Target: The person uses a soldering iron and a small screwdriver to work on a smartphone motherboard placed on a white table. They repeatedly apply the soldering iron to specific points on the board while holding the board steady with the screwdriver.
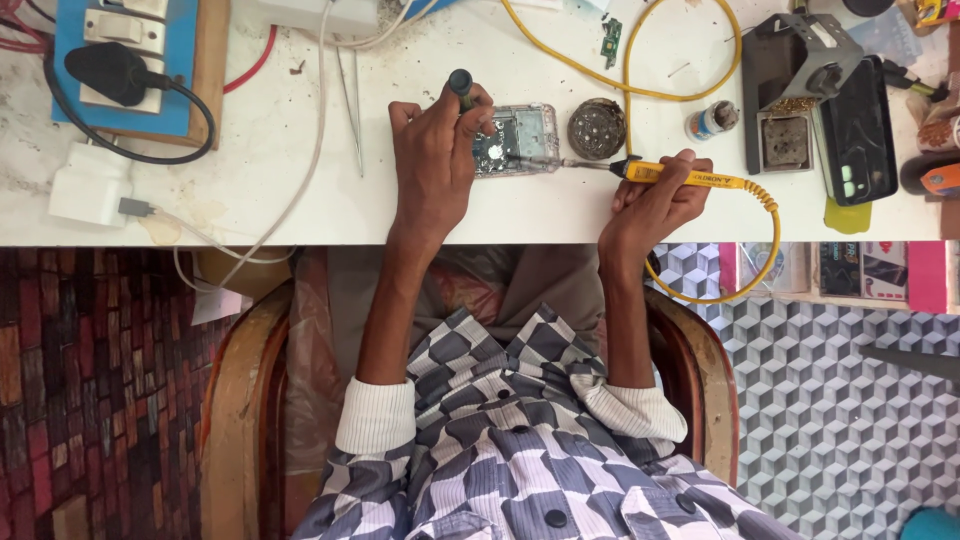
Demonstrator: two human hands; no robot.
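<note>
The right hand [655, 195] is closing its fingers around the yellow soldering iron [690, 180], which is lying level along the white bench [250, 180], tip pointing left at the opened phone [520, 138]. Farther in, the left hand [435, 150] is gripping a dark-handled tool [461, 88] upright, fingertips resting on the phone's left edge.

A dark, rounded-rectangle phone [857, 130] lies on the bench [300, 200] near its right end, its black glossy face showing a small pale green patch low on the left side. Just below it a yellow-green sticker-like scrap [848, 215] sits at the bench edge. Under the bench edge on the right, flat packages stand in a row: a dark one [840, 268], a pale printed one [882, 268] and a pink one [927, 277].
</note>
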